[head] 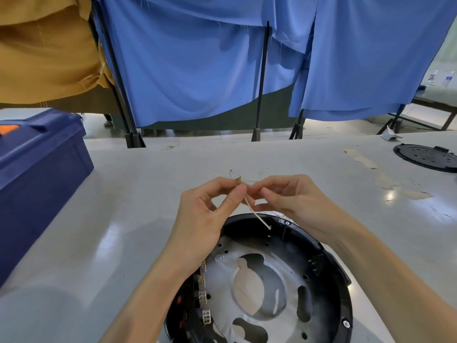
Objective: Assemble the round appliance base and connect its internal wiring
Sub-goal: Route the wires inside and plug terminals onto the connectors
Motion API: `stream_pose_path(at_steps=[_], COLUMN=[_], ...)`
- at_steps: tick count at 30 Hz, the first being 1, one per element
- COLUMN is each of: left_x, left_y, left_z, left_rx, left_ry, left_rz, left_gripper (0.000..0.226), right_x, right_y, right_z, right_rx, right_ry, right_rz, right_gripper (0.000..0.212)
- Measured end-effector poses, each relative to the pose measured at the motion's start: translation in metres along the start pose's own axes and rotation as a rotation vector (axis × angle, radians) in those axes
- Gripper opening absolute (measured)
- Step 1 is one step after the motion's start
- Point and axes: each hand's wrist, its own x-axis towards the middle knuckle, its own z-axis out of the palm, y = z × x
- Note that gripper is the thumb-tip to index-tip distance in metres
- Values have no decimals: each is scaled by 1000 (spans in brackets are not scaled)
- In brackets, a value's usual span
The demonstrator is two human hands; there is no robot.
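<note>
The round appliance base, a black ring around a grey metal plate with cut-outs, lies on the table just in front of me. A white sleeved wire rises from its far inner edge. My left hand pinches the wire's upper end, where a small brass terminal shows above my thumb. My right hand meets it from the right and pinches a thin clear lead at the same spot. Several white terminal blocks line the base's left inner side.
A dark blue plastic crate stands at the left of the grey table. A round black cover plate lies at the far right. Blue curtains on black stands close off the far side.
</note>
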Motion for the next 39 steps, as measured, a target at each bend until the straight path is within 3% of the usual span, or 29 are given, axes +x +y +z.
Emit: stream_pose_path(at_steps=[6,14,18,21,24,30,34,39], left_x=[0,0,-4,-9,-10,-15,-20,-21], left_y=[1,1,3,2,-1,-5,-10,-7], left_z=[3,4,6,16,25,42,53,58], left_rx=[98,176,266,255,268,393,507,426], left_ry=[-62,-116,-269,-387,-382,-581,-676,-672], left_rz=[-14,-53,-102,-157,-204,-237,-257,-276], left_gripper=[12,16,17,15,12,12,12,12], right_x=[-1,0,-8,-21,-33,-43,-48,-53], right_y=[-10,-11,-4,0,-2,10,21,30], right_z=[2,6,-2,-11,-14,-16,-15,-16], right_rx=[101,22,-151,-221,-241,-350,-296,-149], right_ry=[66,103,260,221,146,265,352,355], right_rz=[-95,-98,-61,-29,0,37,59,168], right_gripper=[18,17,14,13,12,14,7,9])
